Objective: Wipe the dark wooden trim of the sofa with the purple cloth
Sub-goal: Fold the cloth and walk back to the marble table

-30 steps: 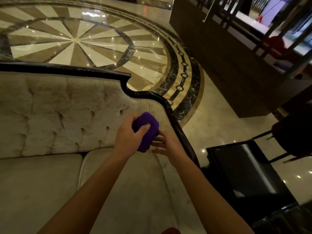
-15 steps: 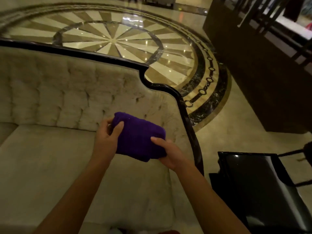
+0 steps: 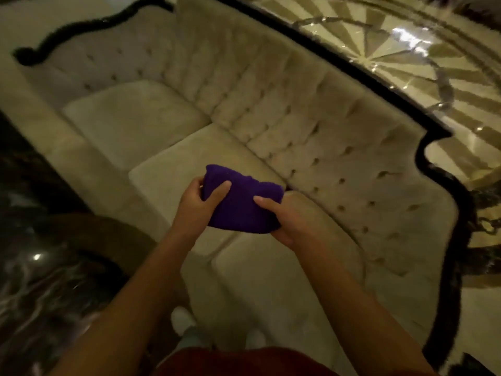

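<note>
A folded purple cloth point(image 3: 240, 203) is held in front of me above the seat cushions of a cream tufted sofa point(image 3: 311, 137). My left hand point(image 3: 196, 204) grips its left end, thumb on top. My right hand point(image 3: 287, 218) holds its right end from below. The sofa's dark wooden trim point(image 3: 461, 202) runs along the top of the backrest and curves down the right arm, well away from the cloth. More of the trim shows at the far left arm point(image 3: 89, 28). Neither hand touches the trim.
A patterned polished marble floor point(image 3: 406, 50) lies behind the sofa. A dark glossy table surface point(image 3: 40, 280) is at the lower left. My white shoes point(image 3: 181, 320) stand in front of the seat cushions.
My view has swung left and tilted, so the whole sofa now shows. Both hands still hold the cloth, now spread wider between them and further from the right-arm trim.
</note>
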